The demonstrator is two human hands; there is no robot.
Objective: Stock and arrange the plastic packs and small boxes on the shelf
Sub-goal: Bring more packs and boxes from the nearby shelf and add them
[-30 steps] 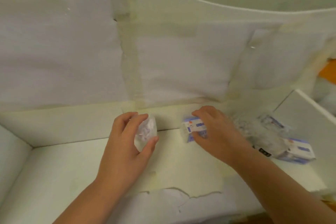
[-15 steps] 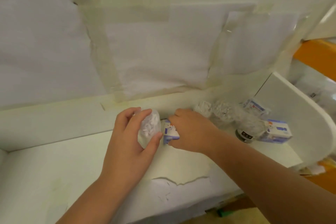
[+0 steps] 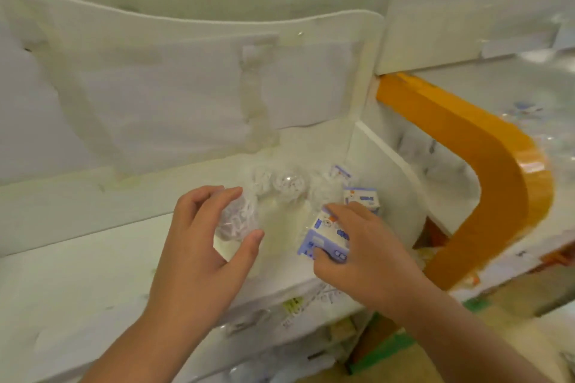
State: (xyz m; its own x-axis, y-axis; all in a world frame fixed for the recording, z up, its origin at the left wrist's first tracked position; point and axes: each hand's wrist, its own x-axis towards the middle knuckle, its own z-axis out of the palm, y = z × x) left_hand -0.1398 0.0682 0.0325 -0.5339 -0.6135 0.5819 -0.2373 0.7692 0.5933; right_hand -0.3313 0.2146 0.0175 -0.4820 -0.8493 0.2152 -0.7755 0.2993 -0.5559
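Note:
My left hand (image 3: 199, 255) curls around a clear plastic pack (image 3: 238, 221) full of small white pieces, just above the white shelf (image 3: 93, 261). My right hand (image 3: 367, 255) grips a small white and purple box (image 3: 326, 238) at the shelf's right end. Behind it stand two more small boxes (image 3: 362, 199), one half hidden further back. Several clear plastic packs (image 3: 289, 185) lie in a row against the shelf's back wall.
A white side panel (image 3: 385, 171) closes the shelf on the right. Beyond it curves an orange frame (image 3: 485, 165). Tape strips (image 3: 255, 109) run down the back wall. A lower shelf (image 3: 280, 320) holds more packs below the front edge.
The view has swung to the right. My right hand has carried the small box rightward, away from the left hand and nearer the other boxes. The left hand keeps its pack.

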